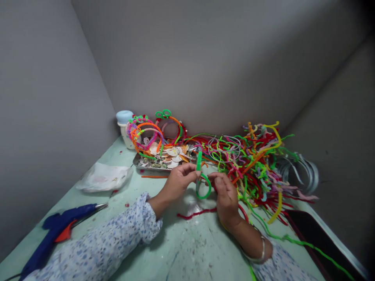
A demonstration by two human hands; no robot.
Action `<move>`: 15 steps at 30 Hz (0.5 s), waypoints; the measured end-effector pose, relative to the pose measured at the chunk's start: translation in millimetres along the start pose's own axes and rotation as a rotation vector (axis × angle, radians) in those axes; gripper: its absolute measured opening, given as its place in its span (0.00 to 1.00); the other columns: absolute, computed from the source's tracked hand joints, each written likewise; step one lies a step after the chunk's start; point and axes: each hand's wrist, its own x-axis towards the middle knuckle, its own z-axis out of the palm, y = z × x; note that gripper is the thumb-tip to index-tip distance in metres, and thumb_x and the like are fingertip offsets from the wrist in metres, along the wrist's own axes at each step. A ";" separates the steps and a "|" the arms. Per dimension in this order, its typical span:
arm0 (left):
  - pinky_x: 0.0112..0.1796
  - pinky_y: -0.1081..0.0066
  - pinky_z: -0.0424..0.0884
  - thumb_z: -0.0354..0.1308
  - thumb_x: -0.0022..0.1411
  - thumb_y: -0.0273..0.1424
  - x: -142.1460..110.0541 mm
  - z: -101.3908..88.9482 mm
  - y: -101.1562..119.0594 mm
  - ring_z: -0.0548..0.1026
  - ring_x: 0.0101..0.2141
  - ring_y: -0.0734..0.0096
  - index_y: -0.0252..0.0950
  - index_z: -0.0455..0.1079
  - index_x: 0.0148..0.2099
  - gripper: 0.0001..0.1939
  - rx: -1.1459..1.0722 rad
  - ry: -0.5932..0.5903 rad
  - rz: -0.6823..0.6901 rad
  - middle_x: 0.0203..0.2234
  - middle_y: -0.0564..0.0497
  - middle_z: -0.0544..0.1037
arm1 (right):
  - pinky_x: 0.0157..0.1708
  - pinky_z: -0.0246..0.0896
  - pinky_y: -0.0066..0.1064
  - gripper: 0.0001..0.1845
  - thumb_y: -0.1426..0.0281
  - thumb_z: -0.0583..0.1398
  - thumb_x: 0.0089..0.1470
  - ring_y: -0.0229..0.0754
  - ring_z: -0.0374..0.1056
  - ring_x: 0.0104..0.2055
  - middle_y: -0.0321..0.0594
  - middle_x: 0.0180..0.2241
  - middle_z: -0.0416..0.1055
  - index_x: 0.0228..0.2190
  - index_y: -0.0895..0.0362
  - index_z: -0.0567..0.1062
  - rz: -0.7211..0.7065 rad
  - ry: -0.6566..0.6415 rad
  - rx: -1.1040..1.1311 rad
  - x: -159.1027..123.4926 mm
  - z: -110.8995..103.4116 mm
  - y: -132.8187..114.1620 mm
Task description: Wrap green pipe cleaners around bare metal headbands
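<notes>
In the middle of the head view, my left hand [182,177] pinches a bright green pipe cleaner [208,191] between thumb and fingertips. One part of it stands straight up, and below that it curves into a round loop. My right hand [225,197] is beside the loop's right side with its fingers curled in. What those fingers hold, if anything, is hidden. Under the hands a dark red pipe cleaner [199,213] lies on the table, partly covered by my right hand.
A blue glue gun [63,222] and a white plastic packet [104,177] lie left. Behind stand a metal tray [155,168] of cut-out pieces, pipe-cleaner headbands [146,132] and a blue-lidded cup [124,117]. Tangled pipe cleaners [258,164], wire coils [310,175] and a dark flat object [319,238] are right.
</notes>
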 end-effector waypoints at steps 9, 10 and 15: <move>0.34 0.73 0.65 0.64 0.54 0.31 13.7 -21.5 -14.1 0.70 0.28 0.76 0.33 0.71 0.33 0.07 -0.337 0.105 -0.085 0.27 0.53 0.72 | 0.38 0.60 0.32 0.11 0.63 0.54 0.60 0.42 0.66 0.37 0.38 0.33 0.70 0.33 0.54 0.74 -0.059 -0.228 -0.192 3.5 1.2 1.6; 0.35 0.73 0.66 0.64 0.54 0.31 14.2 -23.6 -15.0 0.70 0.29 0.75 0.33 0.71 0.33 0.07 -0.355 0.105 -0.085 0.27 0.53 0.72 | 0.39 0.59 0.32 0.10 0.64 0.56 0.59 0.42 0.66 0.37 0.39 0.33 0.70 0.32 0.54 0.74 -0.097 -0.281 -0.252 2.5 2.4 -0.1; 0.34 0.74 0.67 0.64 0.53 0.29 14.7 -28.4 -18.8 0.71 0.28 0.76 0.33 0.71 0.34 0.06 -0.382 0.150 -0.094 0.26 0.53 0.72 | 0.36 0.58 0.31 0.10 0.66 0.56 0.59 0.41 0.65 0.34 0.37 0.29 0.67 0.28 0.55 0.71 -0.094 -0.334 -0.352 -0.4 5.1 0.0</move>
